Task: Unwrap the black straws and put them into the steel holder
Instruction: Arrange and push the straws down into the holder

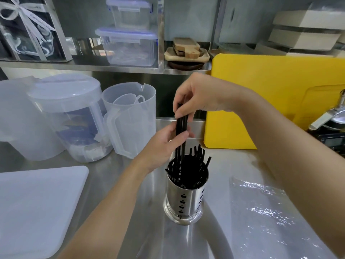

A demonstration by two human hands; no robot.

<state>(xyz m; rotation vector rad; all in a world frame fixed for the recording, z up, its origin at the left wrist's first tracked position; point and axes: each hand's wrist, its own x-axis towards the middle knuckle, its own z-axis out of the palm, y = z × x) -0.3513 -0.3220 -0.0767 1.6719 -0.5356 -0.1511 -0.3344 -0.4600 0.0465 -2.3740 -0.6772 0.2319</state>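
A perforated steel holder stands on the steel counter in the middle of the view, with several black straws leaning inside it. A small bunch of black straws stands upright with its lower ends inside the holder. My right hand pinches the top of this bunch from above. My left hand grips the bunch lower down, its fingers curled round the straws just above the holder's rim. An empty clear plastic wrapper lies flat on the counter to the right.
A white cutting board lies at the front left. Clear plastic jugs and a measuring jug stand at the back left. A yellow cutting board leans at the back right, next to a tap. Shelves above hold containers.
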